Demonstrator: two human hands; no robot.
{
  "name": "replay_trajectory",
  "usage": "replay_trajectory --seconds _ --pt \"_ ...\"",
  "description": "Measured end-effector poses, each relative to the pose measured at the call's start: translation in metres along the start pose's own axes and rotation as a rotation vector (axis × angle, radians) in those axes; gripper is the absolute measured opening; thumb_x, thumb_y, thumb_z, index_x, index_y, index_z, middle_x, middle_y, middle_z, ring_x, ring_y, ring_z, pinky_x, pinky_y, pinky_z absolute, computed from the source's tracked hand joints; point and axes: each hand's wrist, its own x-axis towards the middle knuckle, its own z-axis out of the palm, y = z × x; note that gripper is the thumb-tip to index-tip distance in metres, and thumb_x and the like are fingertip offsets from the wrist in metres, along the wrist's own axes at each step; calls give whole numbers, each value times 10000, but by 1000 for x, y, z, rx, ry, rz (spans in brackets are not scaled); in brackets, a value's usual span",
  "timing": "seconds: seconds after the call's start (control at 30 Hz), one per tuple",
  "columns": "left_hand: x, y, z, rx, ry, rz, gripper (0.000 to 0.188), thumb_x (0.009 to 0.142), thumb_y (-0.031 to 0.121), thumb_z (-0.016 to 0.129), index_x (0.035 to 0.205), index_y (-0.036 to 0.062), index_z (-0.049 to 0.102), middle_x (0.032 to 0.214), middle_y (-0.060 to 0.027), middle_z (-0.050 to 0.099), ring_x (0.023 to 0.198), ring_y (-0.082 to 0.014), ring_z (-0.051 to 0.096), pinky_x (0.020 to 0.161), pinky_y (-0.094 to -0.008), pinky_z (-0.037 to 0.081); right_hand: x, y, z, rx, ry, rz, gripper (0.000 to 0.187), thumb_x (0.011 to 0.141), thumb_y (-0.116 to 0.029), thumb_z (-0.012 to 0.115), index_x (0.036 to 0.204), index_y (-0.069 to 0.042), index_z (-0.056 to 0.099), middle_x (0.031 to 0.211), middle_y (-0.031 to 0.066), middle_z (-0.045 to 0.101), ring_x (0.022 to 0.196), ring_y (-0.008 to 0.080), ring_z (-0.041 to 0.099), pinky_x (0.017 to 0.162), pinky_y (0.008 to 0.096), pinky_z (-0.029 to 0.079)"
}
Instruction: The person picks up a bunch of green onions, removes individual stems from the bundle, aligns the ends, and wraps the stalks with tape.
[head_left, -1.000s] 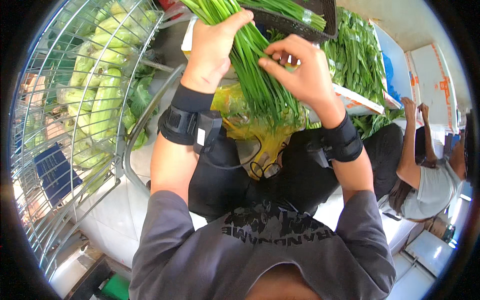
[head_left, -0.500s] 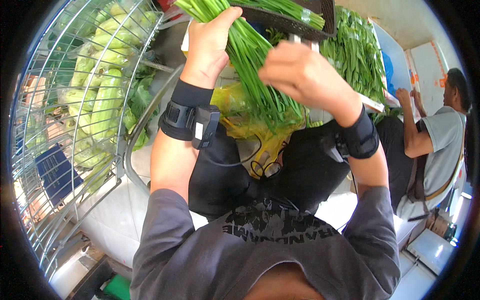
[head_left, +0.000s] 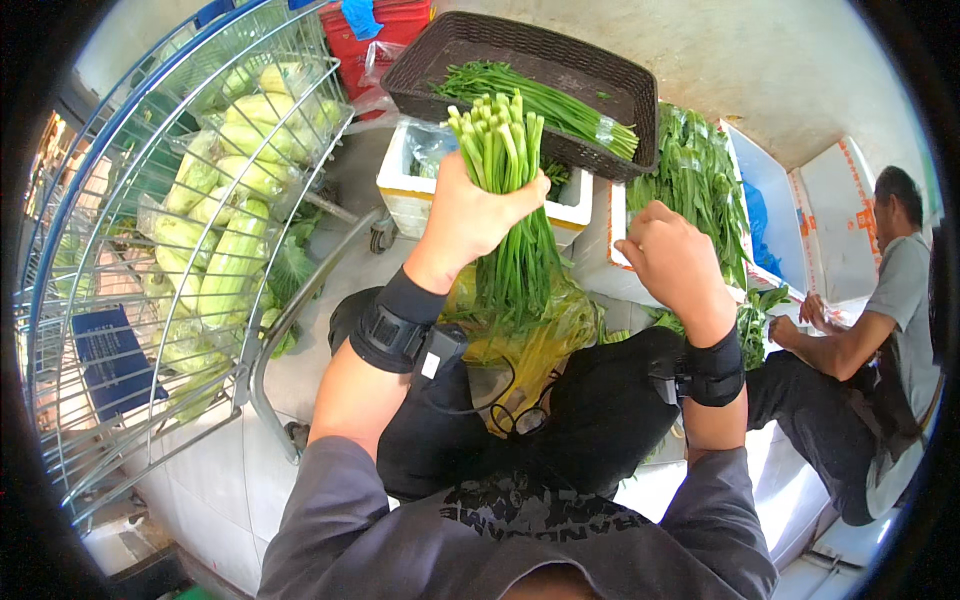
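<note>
**While the left hand (head_left: 482, 205) grips the green stalks (head_left: 518, 245), the right hand (head_left: 672, 250) is held apart**

As viewed from above the seated person, the bunch is held upright in front of the knees. Its pale cut ends point up above the left fist, and its thin leaves hang down over a yellow plastic bag (head_left: 550, 365). The left grip is narrow and firm, with fingers and thumb wrapped around the stalks. The right hand is off to the side, clear of the bunch, its fingers curled inward (the back of the hand faces the camera, so whether it pinches anything cannot be told).

The step in hand appears to be gathering and sorting the bunch, with the left hand as the holder and the right as the free worker. A further move by the right hand would call for uncurling the fingers and crossing the gap to the stalks, while the left keeps the cut ends together.

Beyond the bunch, a brown tray (head_left: 430, 65) contains a second, banded bunch (head_left: 560, 110). Below the tray is a white foam box (head_left: 405, 207); to the right lie broad leafy greens (head_left: 690, 180).
</note>
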Motion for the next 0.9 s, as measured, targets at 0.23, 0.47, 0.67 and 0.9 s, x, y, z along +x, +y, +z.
replay_trajectory --seconds 0.23,0.47,0.67,0.9 --pt "-8 14 10 96 -149 -5 301 781 119 815 1023 -3 684 911 -41 717 789 -105 633 742 -307 532 24 -22 -15 239 249 -213 577 880 -124 693 1415 -27 499 1297 157 595 1179 345 596 993 450 491" --pt "-20 -1 20 39 -266 145 496 773 205 807 1198 30 621 1014 -104 741 948 -240 731 812 -349 549 48 -75 -17 1393 365 -386 969 765 -267 875 1545 -38 346 1437 168 534 1308 259 544 1078 410 440" --pt "-20 1 12 173 -232 162 482 740 167 759 1159 12 577 945 -207 708 919 -441 685 758 -431 554 52 -82 -24 792 439 -439 635 678 -175 877 1259 -44 655 1229 136 648 1104 318 641 968 412 500" --pt "-21 12 12 233 -207 217 448 740 170 759 1124 19 585 921 -222 701 902 -461 666 739 -467 552 45 -88 -42 657 481 -442 636 736 -286 824 1296 -47 638 1271 147 624 1186 334 588 1022 444 460"
